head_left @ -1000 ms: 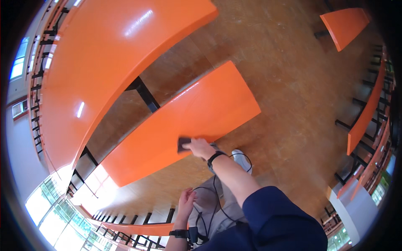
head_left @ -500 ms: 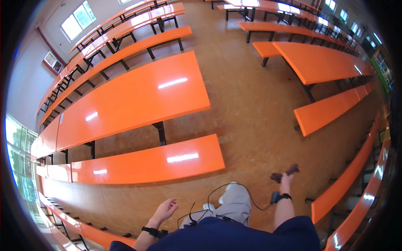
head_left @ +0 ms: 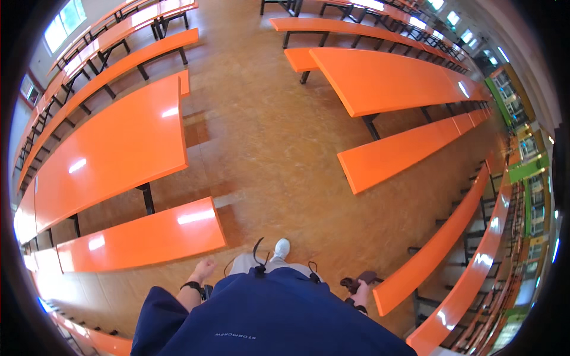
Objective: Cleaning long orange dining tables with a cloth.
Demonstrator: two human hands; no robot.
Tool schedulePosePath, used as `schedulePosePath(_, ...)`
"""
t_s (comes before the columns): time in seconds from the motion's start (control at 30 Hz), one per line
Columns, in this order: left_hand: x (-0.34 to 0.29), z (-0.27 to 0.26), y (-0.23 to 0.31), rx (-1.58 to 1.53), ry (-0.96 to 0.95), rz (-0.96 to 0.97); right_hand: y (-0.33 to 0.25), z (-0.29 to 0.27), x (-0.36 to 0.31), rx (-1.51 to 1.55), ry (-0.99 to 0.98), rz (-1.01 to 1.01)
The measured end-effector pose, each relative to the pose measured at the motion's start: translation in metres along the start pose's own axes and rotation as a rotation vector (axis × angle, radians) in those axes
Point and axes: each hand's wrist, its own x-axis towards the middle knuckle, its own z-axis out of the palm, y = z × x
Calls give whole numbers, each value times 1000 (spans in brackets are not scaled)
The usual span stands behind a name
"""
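Wooden floor (head_left: 267, 148) underfoot, dark cloth (head_left: 367, 277) clutched in right grip (head_left: 358, 292); left grip (head_left: 205, 268) clenched, empty.

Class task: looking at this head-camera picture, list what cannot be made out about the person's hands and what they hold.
- Small dark object in the right hand, head view: too small and half covered by fingers to identify.
- Left hand: curled; whether it holds anything is hidden.
- Both forearms: covered by the dark blue top.
- Far orange benches: cut off at the fisheye rim.

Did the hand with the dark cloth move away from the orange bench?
Yes. The right hand with the dark cloth left the orange bench, which is now on the person's left, apart from it.
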Motion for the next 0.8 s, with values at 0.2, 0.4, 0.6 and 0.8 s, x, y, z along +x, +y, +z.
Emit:
schedulePosePath(0.2,48,13,161,-309,46,144,-73,57,53,-161,-122,-16)
schedulePosePath(0.4,115,5,238,-261,-53,-2,-159,241,94,-339,-387,-44)
schedulePosePath(0.6,220,-55,272,-85,-80,-100,-227,450,113,-611,-598,-190)
schedulePosePath(0.8,293,-177,424,-375,159,39,-318,656,91,-752,-823,-403)
